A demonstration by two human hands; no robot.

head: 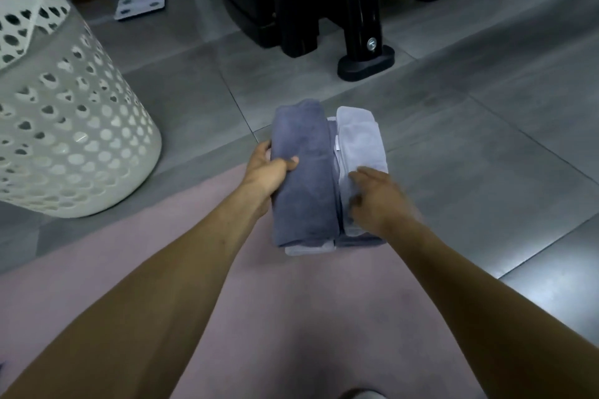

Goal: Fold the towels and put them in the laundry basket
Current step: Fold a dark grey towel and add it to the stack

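Gripping the dark blue-grey folded terry towel point(303, 168) from its outer side, the left hand point(270, 173) has its thumb curled over the top and its fingers wrapped round the far edge. Just to the right of that grip, the right hand point(376, 196) lies flat, fingers straight and loosely spread, pressing down on the pale lavender folded towel point(361, 142); it is somewhat blurred. Both towels lie side by side, touching along their long edges, each on top of another folded towel, whose edges peek out beneath near the wrists. The stack sits at the far end of a pink mat point(291, 317), partly over the grey tiled floor point(486, 155). Well to the left of the left hand's grip stands the white perforated plastic laundry basket point(74, 126), upright on the tiles, apart from the towels. Beyond both hands, farther across the floor, are the black glossy legs of a machine point(363, 16), and farther left a flat white bathroom scale point(141, 4).
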